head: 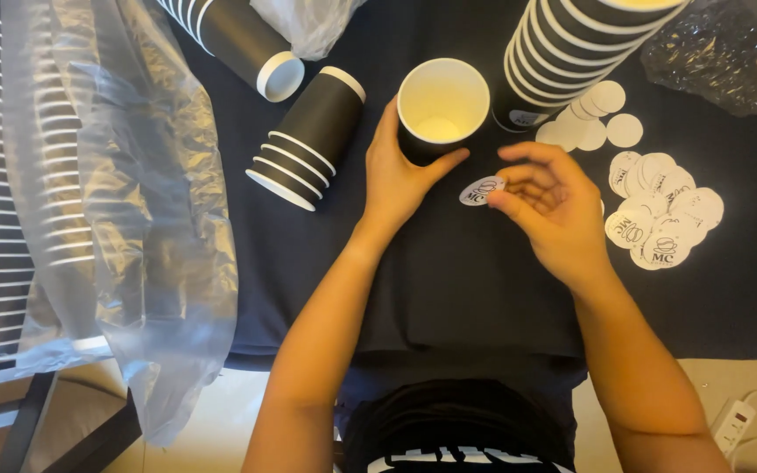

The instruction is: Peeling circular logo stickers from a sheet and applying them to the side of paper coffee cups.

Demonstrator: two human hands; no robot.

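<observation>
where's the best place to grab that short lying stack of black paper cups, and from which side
Probably around the black body of the short stack of black paper cups, coming from above with fingers across its width. It lies on its side on the dark table, open white-rimmed mouths toward the near left, so the round wall offers two opposed faces and the thin rims would crush.

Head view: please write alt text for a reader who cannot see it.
The left hand grips an upright black paper cup while the right hand pinches a round white sticker beside it. Loose stickers and cup stacks lie nearby.
</observation>
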